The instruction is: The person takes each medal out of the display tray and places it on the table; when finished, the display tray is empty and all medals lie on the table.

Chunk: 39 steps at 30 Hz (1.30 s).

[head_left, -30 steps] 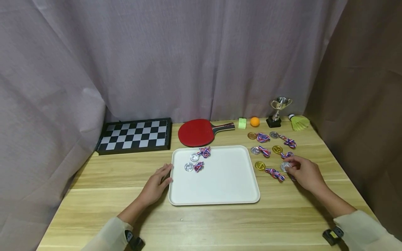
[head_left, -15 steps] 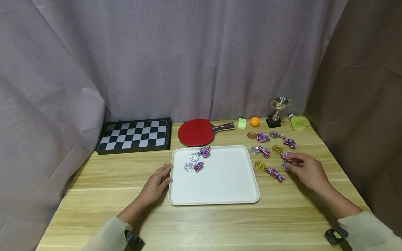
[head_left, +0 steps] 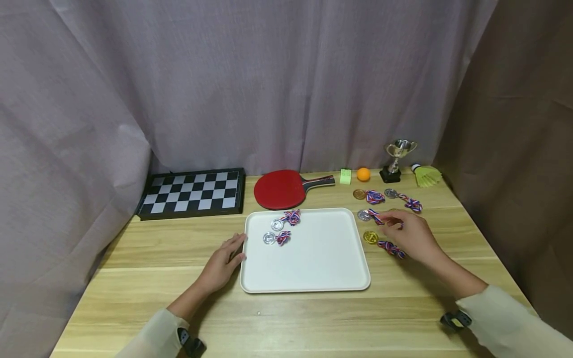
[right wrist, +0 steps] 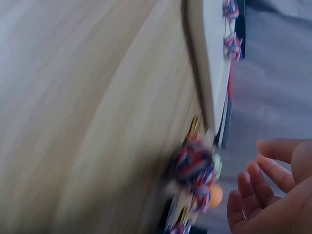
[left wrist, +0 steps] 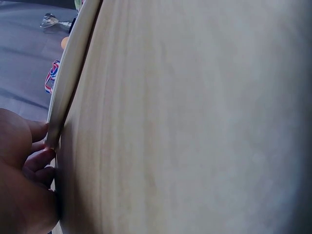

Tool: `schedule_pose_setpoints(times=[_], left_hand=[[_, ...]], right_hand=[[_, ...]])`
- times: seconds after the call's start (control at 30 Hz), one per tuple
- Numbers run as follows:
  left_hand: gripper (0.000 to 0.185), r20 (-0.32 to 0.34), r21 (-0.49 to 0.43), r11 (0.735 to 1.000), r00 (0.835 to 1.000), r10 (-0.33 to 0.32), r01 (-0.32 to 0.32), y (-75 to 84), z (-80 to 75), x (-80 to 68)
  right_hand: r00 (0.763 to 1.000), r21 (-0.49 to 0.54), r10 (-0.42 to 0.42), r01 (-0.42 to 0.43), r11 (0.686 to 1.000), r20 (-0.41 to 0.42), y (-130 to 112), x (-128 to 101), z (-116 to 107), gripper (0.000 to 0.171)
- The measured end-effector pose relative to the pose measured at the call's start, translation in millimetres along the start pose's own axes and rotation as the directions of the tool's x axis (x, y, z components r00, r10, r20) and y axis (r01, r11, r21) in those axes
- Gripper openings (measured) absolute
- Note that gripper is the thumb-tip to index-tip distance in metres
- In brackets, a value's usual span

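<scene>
In the head view my left hand rests at the left side of a white tray, fingertips touching its rim. The left wrist view shows those fingers at the tray's edge. On the tray lie two silver medals with striped ribbons. My right hand is over the medals right of the tray, its fingertips by the ribbon of a silver medal. In the right wrist view nothing shows between its fingers. A gold medal lies below the fingertips. The hand hides other medals.
A bronze medal and another silver medal lie behind the right hand. Along the back stand a chessboard, a red table tennis bat, a green block, an orange ball, a trophy cup and a shuttlecock.
My right hand has moved left and slightly away from me, off the silver medal it was touching, toward the medals nearer the tray. My left hand and the tray have stayed put.
</scene>
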<state>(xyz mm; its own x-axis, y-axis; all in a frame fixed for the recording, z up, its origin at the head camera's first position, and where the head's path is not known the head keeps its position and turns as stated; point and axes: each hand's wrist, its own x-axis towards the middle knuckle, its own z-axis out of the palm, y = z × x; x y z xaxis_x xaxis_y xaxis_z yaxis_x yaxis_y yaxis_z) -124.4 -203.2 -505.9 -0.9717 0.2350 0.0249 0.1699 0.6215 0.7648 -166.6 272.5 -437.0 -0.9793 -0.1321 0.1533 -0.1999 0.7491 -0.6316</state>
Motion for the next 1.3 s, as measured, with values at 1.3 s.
schedule_pose_setpoints(times=[1.3], left_hand=[[0.054, 0.000, -0.009, 1.000, 1.000, 0.017, -0.017, 1.3, -0.4, -0.2]], right_hand=[[0.942, 0.105, -0.189, 0.166, 0.981, 0.277, -140.9, 42.5, 185.1, 0.030]])
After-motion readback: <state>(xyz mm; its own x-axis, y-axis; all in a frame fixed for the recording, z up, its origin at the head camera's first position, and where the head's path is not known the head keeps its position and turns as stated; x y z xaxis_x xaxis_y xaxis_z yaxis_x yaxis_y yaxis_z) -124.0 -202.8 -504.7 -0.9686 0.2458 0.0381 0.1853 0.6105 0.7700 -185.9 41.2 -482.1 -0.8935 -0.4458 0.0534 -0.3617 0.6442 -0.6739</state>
